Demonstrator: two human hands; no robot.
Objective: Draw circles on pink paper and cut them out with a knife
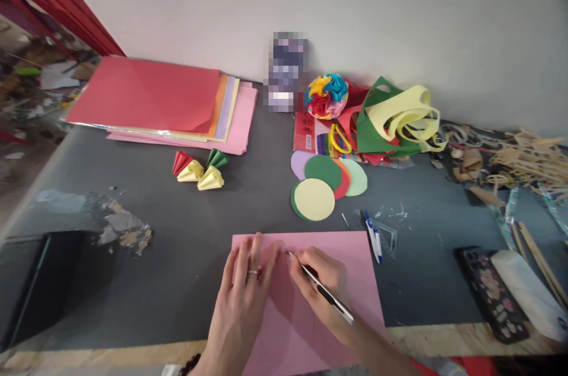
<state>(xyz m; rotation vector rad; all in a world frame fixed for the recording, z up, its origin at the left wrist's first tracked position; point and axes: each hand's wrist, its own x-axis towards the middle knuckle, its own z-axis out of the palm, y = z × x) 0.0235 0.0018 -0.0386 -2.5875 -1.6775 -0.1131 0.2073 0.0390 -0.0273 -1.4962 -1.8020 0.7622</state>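
Observation:
A pink sheet of paper (346, 257) lies on the dark table at the front middle. My left hand (246, 281) rests flat on its left part, fingers stretched out, a ring on one finger. In my right hand (322, 281) is a black and silver pen (328, 294), its tip touching or just above the paper near my left fingertips. Beyond the sheet lie several overlapping paper circles in cream (314, 199), green (322, 171), red, lilac and pale green. A blue and white pen (373, 237) and a clear set square (388, 241) lie to the right of the sheet.
Coloured paper (151, 95) is stacked back left, with small folded paper cones (190, 171) in front. A paper flower ball (327, 95), cut strips (403, 118) and an upright pixelated object (286, 71) stand near the wall. A phone (490, 294) and wooden sticks are right; a black object (39, 281) is left.

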